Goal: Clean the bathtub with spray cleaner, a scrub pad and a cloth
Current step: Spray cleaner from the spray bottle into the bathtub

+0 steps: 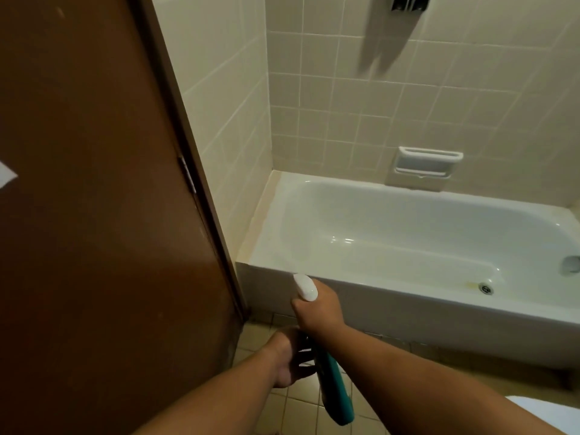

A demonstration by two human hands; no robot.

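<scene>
The white bathtub (392, 288) fills the right half of the view, with its drain (486, 288) near the right end and yellowish stains on the floor of the tub. My right hand (317, 312) grips a spray bottle just in front of the tub's front wall. The bottle's white trigger head (305, 287) sticks up past my fingers, and its teal body (337, 390) hangs down toward me. My left hand (284, 361) is lower, beside the bottle's body. Its fingers curl by something dark that I cannot make out. No scrub pad shows clearly.
A brown door (94, 215) stands close on the left. Tiled walls surround the tub, with a soap dish (426, 164) set in the back wall. The floor is beige tile (298, 412). A white object (555, 414) shows at the bottom right corner.
</scene>
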